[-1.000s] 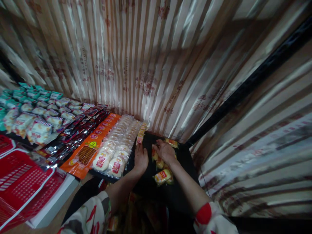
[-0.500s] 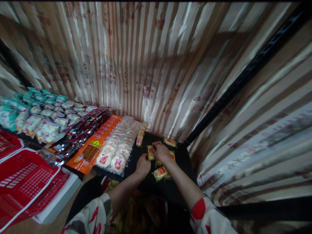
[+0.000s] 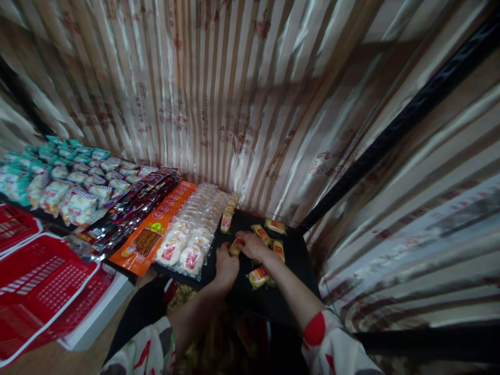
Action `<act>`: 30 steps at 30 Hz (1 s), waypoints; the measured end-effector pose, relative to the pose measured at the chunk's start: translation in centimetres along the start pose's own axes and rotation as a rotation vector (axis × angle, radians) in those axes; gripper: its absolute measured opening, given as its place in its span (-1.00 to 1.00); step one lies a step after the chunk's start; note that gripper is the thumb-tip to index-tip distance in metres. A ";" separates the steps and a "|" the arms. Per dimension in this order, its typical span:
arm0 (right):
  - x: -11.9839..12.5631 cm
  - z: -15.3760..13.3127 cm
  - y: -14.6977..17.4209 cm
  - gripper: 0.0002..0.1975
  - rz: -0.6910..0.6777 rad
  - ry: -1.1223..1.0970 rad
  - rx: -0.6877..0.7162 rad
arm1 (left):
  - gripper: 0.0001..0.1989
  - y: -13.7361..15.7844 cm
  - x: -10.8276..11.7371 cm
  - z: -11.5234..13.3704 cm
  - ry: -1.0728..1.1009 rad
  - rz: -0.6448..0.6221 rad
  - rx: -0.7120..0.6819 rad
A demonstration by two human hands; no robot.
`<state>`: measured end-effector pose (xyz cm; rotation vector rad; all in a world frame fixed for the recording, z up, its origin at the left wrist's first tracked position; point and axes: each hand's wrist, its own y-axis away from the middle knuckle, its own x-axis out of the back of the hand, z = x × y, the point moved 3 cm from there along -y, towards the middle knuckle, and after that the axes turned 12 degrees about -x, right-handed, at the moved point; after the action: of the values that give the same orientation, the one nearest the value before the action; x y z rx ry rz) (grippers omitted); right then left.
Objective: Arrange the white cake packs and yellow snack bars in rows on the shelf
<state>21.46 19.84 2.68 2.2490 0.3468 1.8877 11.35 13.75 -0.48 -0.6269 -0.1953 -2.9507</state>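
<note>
A small yellow-wrapped snack packet point(image 3: 236, 246) with a red label is between my two hands, low over the black shelf point(image 3: 278, 297). My right hand point(image 3: 254, 247) has its fingers closed on the packet's right side. On the other side my left hand point(image 3: 227, 265) is curled, its thumb and fingertips against the packet's left end. Similar loose packets lie to the right: one packet point(image 3: 275, 226) at the back, another packet point(image 3: 261, 234) beyond my right hand, and a packet point(image 3: 258, 276) nearer me. A short row of them point(image 3: 226, 221) stands beside the clear-wrapped round crackers point(image 3: 192, 256).
Left along the shelf are an orange snack bag point(image 3: 146, 245), dark shiny packs point(image 3: 128, 208) and white and green bags point(image 3: 80, 205). Red baskets point(image 3: 39, 291) stand lower left. A striped curtain point(image 3: 219, 94) hangs behind; a black post point(image 3: 375, 143) slants at right.
My right hand has moved left and slightly toward me, bringing the packet to my left hand. The loose packet it covered at the back now shows.
</note>
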 end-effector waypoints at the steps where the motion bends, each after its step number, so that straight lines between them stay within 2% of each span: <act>1: 0.0 -0.2 0.2 -0.61 -0.002 0.006 -0.010 | -0.57 0.1 0.4 0.1 -0.036 0.009 -0.004; 4: 0.1 -0.5 0.5 -0.57 0.014 -0.009 0.007 | -0.60 0.3 1.6 0.4 -0.107 0.043 -0.048; 7: 0.3 -0.4 0.3 -0.54 0.001 -0.066 0.056 | -0.60 0.3 2.7 0.9 -0.154 0.093 -0.156; 10: 0.5 -0.2 0.3 -0.64 -0.050 -0.113 0.073 | -0.60 0.1 3.6 1.7 -0.213 0.120 -0.276; 12: 0.6 -0.3 0.6 -0.72 -0.048 -0.119 0.065 | -0.59 -0.1 3.8 2.1 -0.254 0.093 -0.340; 16: 0.6 -0.6 1.2 -0.82 0.001 -0.158 0.019 | -0.58 -0.3 3.6 2.9 -0.320 0.014 -0.437; 22: -0.8 -1.1 0.6 -0.76 -0.092 -0.541 0.033 | -0.47 0.4 3.0 2.6 -0.295 0.060 -0.494; 26: -1.6 -1.2 -1.0 -0.81 -0.012 -0.747 -0.036 | -0.44 0.7 2.0 1.5 -0.260 0.056 -0.554; 30: -2.2 -1.3 -2.5 -0.86 0.082 -0.793 -0.098 | -0.43 0.0 1.4 0.4 -0.256 0.025 -0.520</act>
<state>19.67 21.60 0.13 2.7227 0.0334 0.8716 10.20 13.65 0.44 -1.0548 0.5727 -2.8870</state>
